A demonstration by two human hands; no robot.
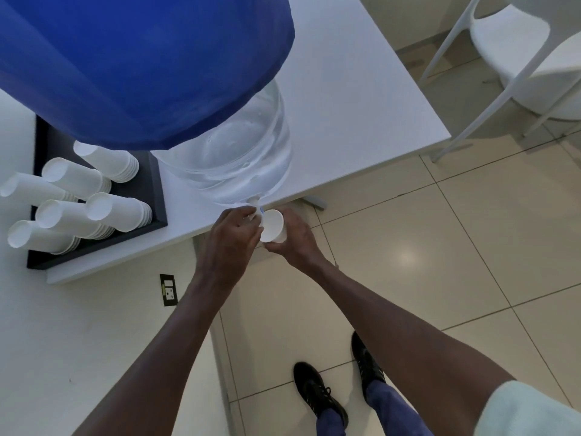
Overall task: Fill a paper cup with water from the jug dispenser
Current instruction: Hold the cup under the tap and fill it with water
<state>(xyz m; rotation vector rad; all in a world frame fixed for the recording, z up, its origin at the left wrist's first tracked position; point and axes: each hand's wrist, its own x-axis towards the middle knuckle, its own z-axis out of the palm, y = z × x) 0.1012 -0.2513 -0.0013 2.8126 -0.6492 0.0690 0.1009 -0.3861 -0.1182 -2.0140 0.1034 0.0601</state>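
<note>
**Cup held at the dispenser tap**

White tabletop [345, 99] over pale floor tiles carries a clear water jug with a blue cloth cover [141, 67] and a dark tray [154, 196] of stacked white paper cups [78, 202]. At the table edge, the left hand [232, 237] closes its fingers on the small white tap [254, 209]. The right hand [295, 240] grips a white paper cup [273, 226], tilted, just beside the tap.

Bare forearms, pale mint short sleeve [531, 410], blue trousers [390, 401], black lace-up shoes [317, 394] with faint side stripes

Both hands [234, 231] [292, 239] extended, fingers curled
</note>
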